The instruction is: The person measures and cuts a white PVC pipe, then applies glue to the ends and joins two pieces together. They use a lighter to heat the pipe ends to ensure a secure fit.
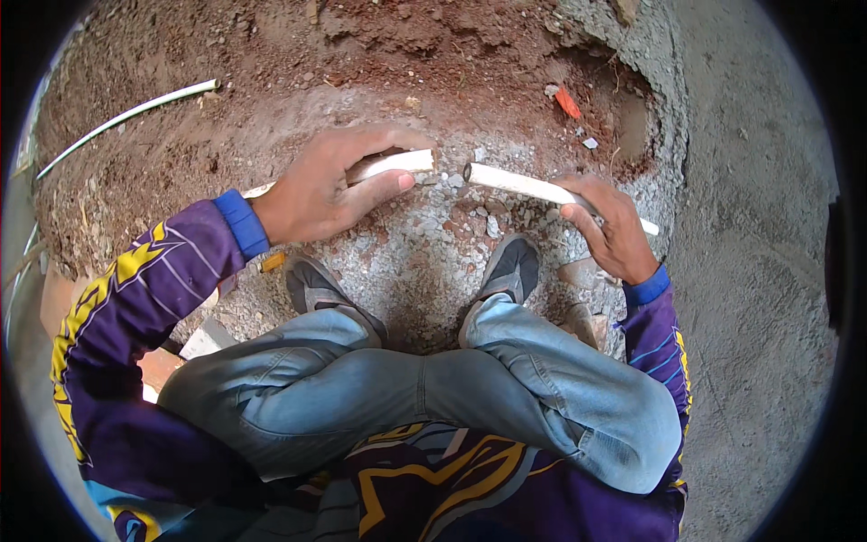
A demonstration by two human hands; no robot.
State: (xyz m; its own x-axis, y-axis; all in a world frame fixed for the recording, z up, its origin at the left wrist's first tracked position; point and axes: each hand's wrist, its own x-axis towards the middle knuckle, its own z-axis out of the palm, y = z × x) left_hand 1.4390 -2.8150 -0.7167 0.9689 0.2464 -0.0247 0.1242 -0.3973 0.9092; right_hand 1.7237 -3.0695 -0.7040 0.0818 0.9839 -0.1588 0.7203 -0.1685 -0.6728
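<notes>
Two pieces of white plastic pipe are held up over the gravelly ground, their ends facing each other with a small gap between. My left hand (pixel 339 185) is closed round the left pipe (pixel 397 163), whose cut end shows past my thumb and fingers. A bit of its other end pokes out beside my wrist. My right hand (pixel 607 226) grips the right pipe (pixel 519 183) near its outer part. The open, dark bore of that pipe faces the left one. Its far tip shows beyond my right hand.
A long thin white pipe (pixel 126 116) lies on the reddish soil at upper left. An orange-red scrap (pixel 567 102) rests by a hollow at upper right. Grey concrete (pixel 750 271) runs along the right. Bricks and a pale block (pixel 206 339) lie beside my left leg.
</notes>
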